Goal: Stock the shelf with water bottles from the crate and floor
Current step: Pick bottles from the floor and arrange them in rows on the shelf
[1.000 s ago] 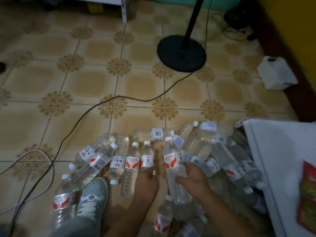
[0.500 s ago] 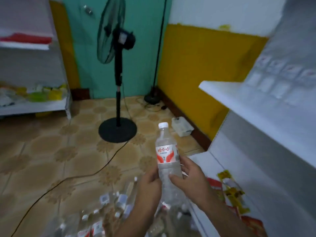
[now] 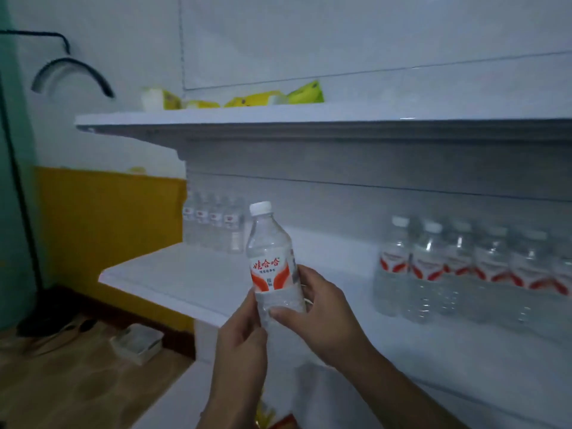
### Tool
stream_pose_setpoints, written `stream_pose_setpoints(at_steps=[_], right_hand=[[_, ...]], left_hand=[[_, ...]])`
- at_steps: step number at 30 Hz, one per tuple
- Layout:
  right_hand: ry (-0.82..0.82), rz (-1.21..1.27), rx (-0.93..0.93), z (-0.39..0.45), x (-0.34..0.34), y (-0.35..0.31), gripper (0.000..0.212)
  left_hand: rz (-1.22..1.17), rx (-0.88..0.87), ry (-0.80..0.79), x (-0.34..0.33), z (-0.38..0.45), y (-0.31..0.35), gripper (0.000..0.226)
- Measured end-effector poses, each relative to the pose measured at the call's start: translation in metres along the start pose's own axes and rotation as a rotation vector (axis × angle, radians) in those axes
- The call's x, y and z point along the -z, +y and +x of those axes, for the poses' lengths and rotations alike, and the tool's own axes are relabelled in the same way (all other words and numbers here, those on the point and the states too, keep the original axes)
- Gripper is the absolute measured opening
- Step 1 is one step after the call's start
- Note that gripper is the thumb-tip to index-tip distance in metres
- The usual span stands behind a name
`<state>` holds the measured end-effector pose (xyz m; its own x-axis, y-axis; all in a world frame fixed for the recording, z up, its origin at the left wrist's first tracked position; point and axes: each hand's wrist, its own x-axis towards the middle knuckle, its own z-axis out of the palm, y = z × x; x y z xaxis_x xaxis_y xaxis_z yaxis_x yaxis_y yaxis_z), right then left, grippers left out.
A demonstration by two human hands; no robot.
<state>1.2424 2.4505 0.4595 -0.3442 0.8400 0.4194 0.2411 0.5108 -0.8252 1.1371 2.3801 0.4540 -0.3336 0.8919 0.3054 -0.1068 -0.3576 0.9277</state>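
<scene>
Both grips grasp one upright bottle [image 3: 272,264] by its lower half: left hand [image 3: 240,342] beneath, right hand [image 3: 322,317] beside. Bottle is above the shelf [image 3: 192,274] front edge, between two bottle rows [image 3: 470,270].

The clear bottle [image 3: 274,261] has a white cap and red-and-white label; the shelf [image 3: 173,274] is white.

Hands: two, left [image 3: 240,345], right [image 3: 322,317]. Held bottle [image 3: 272,261]: one. Bottles on shelf [image 3: 173,274]: four in left group [image 3: 213,224], about six visible in right row [image 3: 464,267]. Shelves: two. Yellow-green packs [image 3: 247,100] on upper shelf [image 3: 278,119]: several, count unclear.
</scene>
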Motion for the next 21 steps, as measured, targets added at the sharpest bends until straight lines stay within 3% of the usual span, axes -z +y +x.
stream_pose_setpoints(at_steps=[5, 11, 21], right_hand=[[0.229, -0.061, -0.099, -0.049, 0.098, 0.015, 0.05], [0.463, -0.148, -0.226, -0.122, 0.181, 0.026, 0.046], [0.629, -0.223, -0.311, -0.184, 0.233, 0.04, 0.047]], left_hand=[[-0.015, -0.019, -0.204, -0.097, -0.016, -0.013, 0.03], [0.051, -0.01, -0.421, -0.183, -0.05, -0.04, 0.033], [0.117, 0.012, -0.721, -0.248, -0.09, -0.049, 0.047]])
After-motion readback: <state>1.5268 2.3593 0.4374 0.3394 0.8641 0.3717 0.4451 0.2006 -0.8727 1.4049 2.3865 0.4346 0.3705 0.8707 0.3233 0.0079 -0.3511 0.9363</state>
